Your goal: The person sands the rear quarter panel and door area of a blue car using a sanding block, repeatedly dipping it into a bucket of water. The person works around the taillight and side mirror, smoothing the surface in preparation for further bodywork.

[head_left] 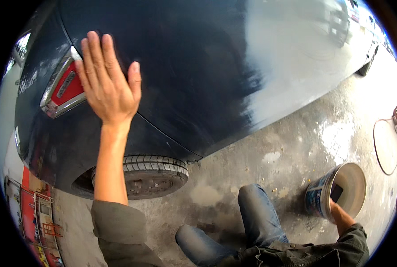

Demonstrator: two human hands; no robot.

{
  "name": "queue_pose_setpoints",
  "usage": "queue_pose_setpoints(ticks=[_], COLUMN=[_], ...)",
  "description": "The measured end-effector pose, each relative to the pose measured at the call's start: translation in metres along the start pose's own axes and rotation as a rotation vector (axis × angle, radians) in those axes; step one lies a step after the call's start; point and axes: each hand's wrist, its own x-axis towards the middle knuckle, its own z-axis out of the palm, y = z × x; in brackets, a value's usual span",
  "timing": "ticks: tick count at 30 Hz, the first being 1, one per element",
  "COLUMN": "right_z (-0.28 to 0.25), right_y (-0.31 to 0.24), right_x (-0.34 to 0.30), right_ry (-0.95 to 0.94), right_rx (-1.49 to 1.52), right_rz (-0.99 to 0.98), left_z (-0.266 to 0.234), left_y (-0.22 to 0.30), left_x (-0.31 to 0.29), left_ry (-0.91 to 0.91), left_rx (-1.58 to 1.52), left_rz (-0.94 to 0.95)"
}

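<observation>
My left hand lies flat on the dark car panel, fingers stretched out and thumb spread. Its fingertips reach a chrome-edged side trim with a red centre, partly covering it. Low on the right, my right hand reaches over the rim into a round bucket with a blue printed side. A dark rectangular pad sticks out from this hand inside the bucket. Most of the fingers are hidden, but they appear closed on the pad.
A front tyre sits under the wheel arch below my left forearm. Farther right, the car body has a dull grey patch. The concrete floor is stained and wet. A hose loop lies at the right, shelving stands lower left.
</observation>
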Motion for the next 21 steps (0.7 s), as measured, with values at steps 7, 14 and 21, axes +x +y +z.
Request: queue_pose_setpoints(ticks=[7,14,21], right_z=[-0.028,0.017,-0.024], right_y=[0.111,0.069,0.091], right_x=[0.082,0.058,0.119], right_ry=[-0.117,-0.186,0.166], right_rx=[0.126,0.140,-0.188], right_rz=[-0.116,0.137,-0.072], left_z=[0.005,-0.023,-0.044], left_y=[0.062,0.106,0.080], left_x=[-0.045,-0.220,-0.205], left_ry=[-0.054,-0.503,-0.763], left_rx=[-0.053,-0.134,-0.081], left_rz=[-0.220,0.167,0.482])
